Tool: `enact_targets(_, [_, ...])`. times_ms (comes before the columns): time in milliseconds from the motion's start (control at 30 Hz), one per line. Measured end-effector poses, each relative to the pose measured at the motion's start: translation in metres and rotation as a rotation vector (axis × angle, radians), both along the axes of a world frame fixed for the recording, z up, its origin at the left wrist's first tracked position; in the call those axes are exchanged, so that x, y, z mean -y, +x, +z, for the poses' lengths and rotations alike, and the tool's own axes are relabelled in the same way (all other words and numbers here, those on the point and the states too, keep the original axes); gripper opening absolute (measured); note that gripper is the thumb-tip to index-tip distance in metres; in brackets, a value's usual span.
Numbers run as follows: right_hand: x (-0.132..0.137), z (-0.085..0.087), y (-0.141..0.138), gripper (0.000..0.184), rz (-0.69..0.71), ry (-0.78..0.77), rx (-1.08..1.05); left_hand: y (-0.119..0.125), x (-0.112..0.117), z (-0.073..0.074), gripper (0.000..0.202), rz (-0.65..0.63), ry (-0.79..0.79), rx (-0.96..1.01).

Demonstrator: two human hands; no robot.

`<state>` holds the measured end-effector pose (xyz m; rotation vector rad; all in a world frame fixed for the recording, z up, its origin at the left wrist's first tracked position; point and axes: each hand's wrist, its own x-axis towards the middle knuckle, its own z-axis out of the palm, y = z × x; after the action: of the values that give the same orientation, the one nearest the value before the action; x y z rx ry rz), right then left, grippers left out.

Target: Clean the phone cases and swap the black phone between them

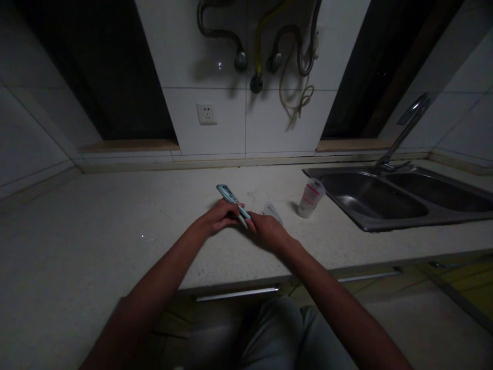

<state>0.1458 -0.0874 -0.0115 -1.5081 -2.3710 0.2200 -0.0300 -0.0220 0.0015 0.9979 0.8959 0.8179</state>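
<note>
Between my two hands, above the counter, is a long, slim, pale-blue device with dark markings that looks like a remote control [228,193]. My left hand [222,215] is closed round its near left side, with the thumb on top. My right hand [265,228] pinches its near end, and the fingertips are partly hidden. A thin pale edge [243,221] shows below the device; whether it is a separate piece I cannot tell. Just beyond my right hand, a small whitish clear packet [272,211] lies on the counter, partly covered by the hand.
A clear plastic cup [311,198] with pink print stands tilted-looking to the right. Behind it is a steel double sink [364,226] with a tall faucet [404,128]. The pale counter [96,226] meets a tiled wall with a socket [207,114] and hanging hoses [260,41].
</note>
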Motion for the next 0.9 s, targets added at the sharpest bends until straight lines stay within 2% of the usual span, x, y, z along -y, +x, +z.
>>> enact_targets(133, [0.004, 0.002, -0.004, 0.035, -0.021, 0.027, 0.130, -0.005, -0.002, 0.002, 0.022, -0.090, -0.034, -0.009])
enact_targets(433, [0.006, -0.001, -0.007, 0.040, 0.001, 0.066, 0.226, -0.016, -0.007, -0.001, 0.025, -0.185, -0.013, -0.004])
enact_targets(700, [0.005, -0.001, -0.008, 0.042, 0.000, 0.069, 0.251, -0.019, -0.008, 0.004, 0.042, -0.195, -0.080, 0.043])
enact_targets(900, [0.004, -0.001, -0.007, 0.043, -0.004, 0.094, 0.244, -0.017, -0.006, 0.006, 0.042, -0.200, -0.125, 0.071])
